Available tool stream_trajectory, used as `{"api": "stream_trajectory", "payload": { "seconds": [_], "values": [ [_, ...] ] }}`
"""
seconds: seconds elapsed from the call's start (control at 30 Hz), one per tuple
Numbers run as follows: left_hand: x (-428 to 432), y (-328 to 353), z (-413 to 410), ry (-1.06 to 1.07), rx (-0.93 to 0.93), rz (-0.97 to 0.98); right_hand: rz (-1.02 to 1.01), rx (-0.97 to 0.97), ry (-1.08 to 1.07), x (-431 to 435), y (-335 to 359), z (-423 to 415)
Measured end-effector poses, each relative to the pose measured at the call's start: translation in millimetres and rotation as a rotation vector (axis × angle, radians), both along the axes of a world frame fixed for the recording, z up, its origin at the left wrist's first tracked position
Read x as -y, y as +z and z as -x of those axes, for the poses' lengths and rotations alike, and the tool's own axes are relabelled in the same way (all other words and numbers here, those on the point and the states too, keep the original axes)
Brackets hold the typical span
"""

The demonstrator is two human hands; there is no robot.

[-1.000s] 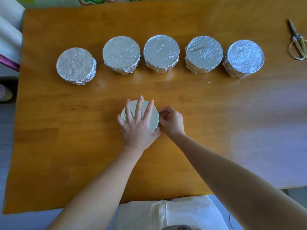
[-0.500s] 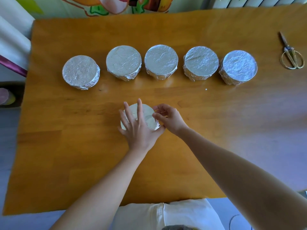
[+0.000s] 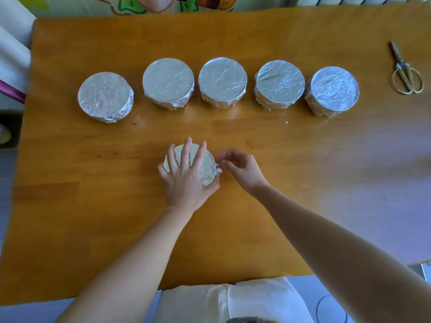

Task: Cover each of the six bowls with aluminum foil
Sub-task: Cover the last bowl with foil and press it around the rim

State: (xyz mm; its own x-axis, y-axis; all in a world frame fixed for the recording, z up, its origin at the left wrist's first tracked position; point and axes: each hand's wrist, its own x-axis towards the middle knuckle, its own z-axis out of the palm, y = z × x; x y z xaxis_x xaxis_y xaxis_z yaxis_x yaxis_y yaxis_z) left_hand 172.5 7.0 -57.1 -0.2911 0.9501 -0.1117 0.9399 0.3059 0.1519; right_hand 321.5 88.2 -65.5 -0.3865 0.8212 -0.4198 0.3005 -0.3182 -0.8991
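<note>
Five foil-wrapped bowls (image 3: 222,81) in a row at the table's (image 3: 303,164) far side. Sixth bowl (image 3: 207,165) mid-table, covered — left hand (image 3: 186,183) flat on top, fingers straight, spread. Right hand (image 3: 242,170) just beside its right edge, fingers curled — gripping the foil (image 3: 218,170) or not, can't tell.

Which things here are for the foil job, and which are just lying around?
For the job:
- the near bowl, wrapped in foil
- the left hand, pressing flat on it
- the right hand, beside its crinkled edge
- the row of five covered bowls

Just lying about:
- the scissors, far right
- a tiny white scrap on the table
</note>
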Motion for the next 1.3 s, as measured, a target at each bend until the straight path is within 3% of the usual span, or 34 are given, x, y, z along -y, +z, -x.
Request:
{"api": "stream_trajectory", "payload": {
  "seconds": [0.2, 0.4, 0.5, 0.57, 0.63, 0.7, 0.8, 0.93, 1.3],
  "values": [
    [-1.4, 0.4, 0.6, -0.02, -0.03, 0.004, 0.136, 0.02, -0.063, 8.2, -10.9, 14.8],
    [-1.3, 0.1, 0.0, -0.02, -0.046, 0.015, 0.087, 0.322, -0.07, -3.4, -8.6, 21.0],
    [-1.3, -0.2, 0.6, -0.016, -0.043, 0.016, 0.012, 0.201, -0.221, -4.7, -2.1, 18.6],
    [-1.6, -0.6, 0.9, -0.014, -0.048, 0.018, 0.079, 0.147, -0.147, -0.8, -2.1, 22.7],
    [-1.7, -0.6, 0.5, -0.016, -0.049, 0.02, 0.116, 0.238, -0.028, 3.0, -6.6, 26.4],
    [-1.7, -0.3, 0.6, -0.016, -0.046, 0.016, 0.026, 0.323, -0.017, 4.6, -8.1, 26.4],
    [-1.7, -0.5, 1.2, -0.017, -0.039, 0.012, -0.132, 0.154, -0.129, 6.1, 3.4, 18.1],
    [-1.4, -1.7, 1.8, -0.028, -0.046, 0.028, -0.159, 0.028, 0.057, 13.3, 6.8, 6.3],
    [-1.5, -0.7, 1.3, -0.025, -0.053, 0.025, -0.286, 0.073, 0.113, 10.1, -5.0, 5.6]
  ]
}}
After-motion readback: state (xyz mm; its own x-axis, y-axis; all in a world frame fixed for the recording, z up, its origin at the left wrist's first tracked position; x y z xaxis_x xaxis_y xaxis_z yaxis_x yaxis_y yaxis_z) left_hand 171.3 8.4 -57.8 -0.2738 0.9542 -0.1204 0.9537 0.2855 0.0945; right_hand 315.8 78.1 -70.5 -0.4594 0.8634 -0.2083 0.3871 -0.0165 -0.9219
